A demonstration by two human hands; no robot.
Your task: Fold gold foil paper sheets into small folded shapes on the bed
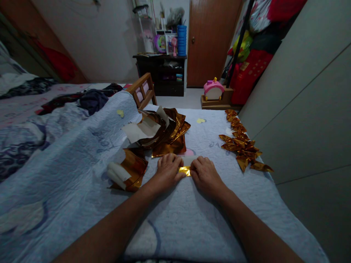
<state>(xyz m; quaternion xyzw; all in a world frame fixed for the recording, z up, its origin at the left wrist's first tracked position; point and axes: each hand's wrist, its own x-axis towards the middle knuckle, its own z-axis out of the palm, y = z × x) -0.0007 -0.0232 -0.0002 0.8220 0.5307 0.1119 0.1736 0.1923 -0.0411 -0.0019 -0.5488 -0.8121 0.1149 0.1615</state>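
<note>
A sheet of gold foil paper lies between my hands, its near edge turned over to show a gold strip and its pale back beyond. My left hand grips the sheet's left end with bent fingers. At the right end, my right hand has its fingers closed on the same sheet. Close to my left forearm sits a small curled bunch of gold foil sheets. Farther back is a larger fanned stack of foil sheets, some with white backs turned up.
Several folded gold foil pieces lie in a heap along the right edge of the pale blue quilted cover. A wooden rail stands at the far left. Beyond are a dark shelf, a pink toy and a brown door.
</note>
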